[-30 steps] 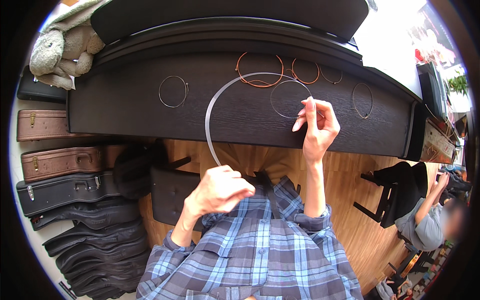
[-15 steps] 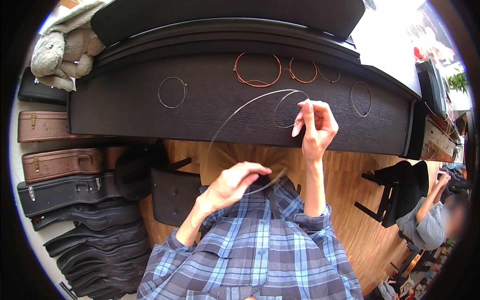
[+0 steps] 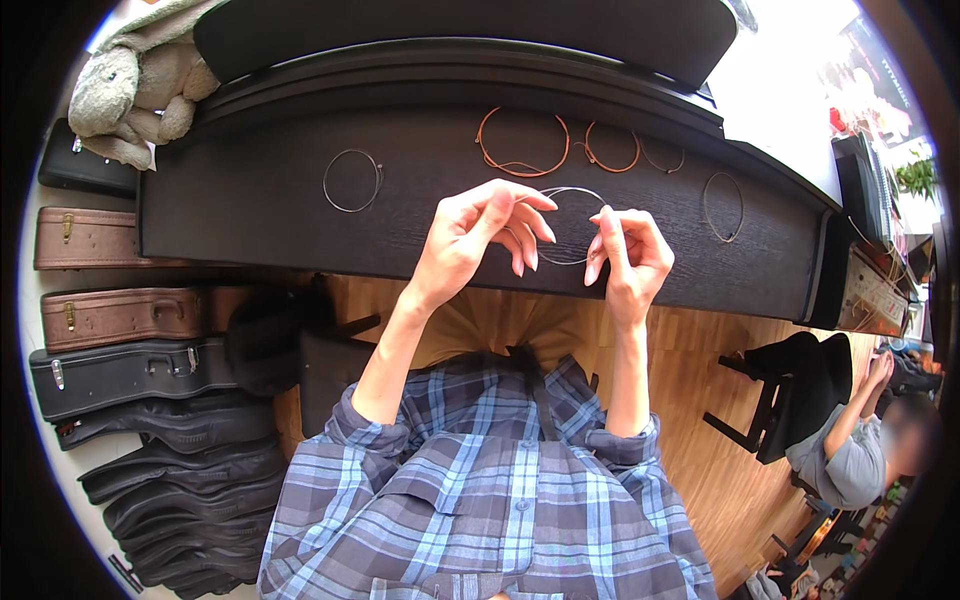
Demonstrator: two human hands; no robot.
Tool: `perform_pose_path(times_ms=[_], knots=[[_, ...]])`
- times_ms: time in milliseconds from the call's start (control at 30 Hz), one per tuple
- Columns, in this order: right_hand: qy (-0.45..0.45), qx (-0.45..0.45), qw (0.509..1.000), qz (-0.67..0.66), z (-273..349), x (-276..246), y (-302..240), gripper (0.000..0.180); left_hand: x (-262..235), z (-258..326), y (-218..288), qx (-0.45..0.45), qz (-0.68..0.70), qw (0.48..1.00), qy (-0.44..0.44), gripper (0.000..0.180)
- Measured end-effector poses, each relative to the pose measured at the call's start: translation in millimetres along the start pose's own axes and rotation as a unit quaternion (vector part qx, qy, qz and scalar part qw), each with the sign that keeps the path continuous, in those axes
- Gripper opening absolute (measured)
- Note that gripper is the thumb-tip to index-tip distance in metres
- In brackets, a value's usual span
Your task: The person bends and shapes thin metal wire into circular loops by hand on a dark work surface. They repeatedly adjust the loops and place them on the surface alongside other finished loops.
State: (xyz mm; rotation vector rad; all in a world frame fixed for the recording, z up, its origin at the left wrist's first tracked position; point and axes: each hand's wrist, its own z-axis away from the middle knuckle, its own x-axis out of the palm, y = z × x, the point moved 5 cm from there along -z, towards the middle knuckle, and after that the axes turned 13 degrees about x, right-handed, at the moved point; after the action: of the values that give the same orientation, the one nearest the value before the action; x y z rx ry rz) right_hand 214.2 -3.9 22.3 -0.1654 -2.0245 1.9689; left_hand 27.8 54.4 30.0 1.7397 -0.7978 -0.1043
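Note:
In front of my chest, above the black wood-grained top (image 3: 250, 225), my two hands hold a thin silvery guitar string (image 3: 577, 188) bent into a loop. My right hand (image 3: 632, 262) pinches the loop's right side between thumb and fingertips. Thumb and forefinger of my left hand (image 3: 462, 240) close on its left side, the other fingers curled below. Behind the hands lie a large copper-coloured coil (image 3: 567, 132), a smaller copper one (image 3: 638, 150) and a thin silvery one (image 3: 684, 158). Another silvery coil (image 3: 326, 182) rests at left, and one (image 3: 743, 207) at right.
Brown and black instrument cases (image 3: 130, 315) and soft black bags (image 3: 190, 500) line the left side. A grey plush rabbit (image 3: 105, 95) sits at the far left corner. On the right are a black stool (image 3: 765, 400) and a seated person (image 3: 855, 455).
My left hand has risen from near my lap to the string beside my right hand. The long trailing arc of string is now drawn into a small loop. My right hand has hardly moved.

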Motion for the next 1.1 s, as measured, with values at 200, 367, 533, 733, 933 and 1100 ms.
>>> perform_pose_path(times_ms=[200, 367, 533, 733, 933, 1100], knots=[[-0.01, 0.009, 1.0, 0.027, 0.8, 4.4, -3.8, 0.009, -2.8, 6.5, -5.9, 0.022, 0.006, 0.996, 0.086, 0.011], [-0.014, 0.009, 0.999, 0.045, 2.1, 7.5, -5.4, 0.008, -2.8, 10.8, -5.3, 0.027, -0.067, 0.985, 0.155, 0.016], [-0.012, 0.008, 0.997, 0.076, 3.0, 8.5, -5.5, 0.01, 1.1, 12.4, -1.8, 0.06, -0.14, 0.977, 0.152, 0.013], [0.001, 0.02, 0.997, 0.074, 2.8, 8.4, -5.2, 0.011, 5.0, 13.7, -2.4, 0.079, -0.206, 0.971, 0.094, 0.015], [0.012, 0.022, 0.998, 0.058, 2.2, 7.6, -5.2, 0.012, 2.4, 13.7, -3.4, 0.033, -0.157, 0.986, 0.046, 0.019], [0.016, 0.025, 0.997, 0.065, 2.6, 8.0, -5.1, 0.012, 1.0, 13.4, -0.4, 0.024, -0.107, 0.994, 0.022, 0.026]])
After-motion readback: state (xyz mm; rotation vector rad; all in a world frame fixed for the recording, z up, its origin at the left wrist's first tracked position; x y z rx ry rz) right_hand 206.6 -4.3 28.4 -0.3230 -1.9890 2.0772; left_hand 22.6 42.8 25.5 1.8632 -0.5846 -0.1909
